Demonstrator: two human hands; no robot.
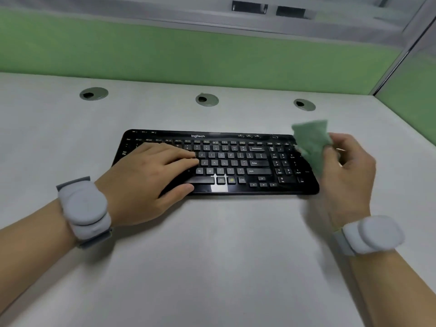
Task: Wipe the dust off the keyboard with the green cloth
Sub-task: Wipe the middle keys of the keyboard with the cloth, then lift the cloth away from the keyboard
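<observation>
A black keyboard lies flat in the middle of the grey desk. My left hand rests palm down on its left half, fingers spread over the keys and thumb on the front edge. My right hand hovers at the keyboard's right end, blurred, pinching a small green cloth. The cloth hangs over the number pad's far right corner and hides that corner. I cannot tell if the cloth touches the keys. Both wrists carry grey bands.
The grey desk stretches wide in front of the keyboard. Three round cable grommets sit in a row behind it. A green partition walls the back and another closes the right side.
</observation>
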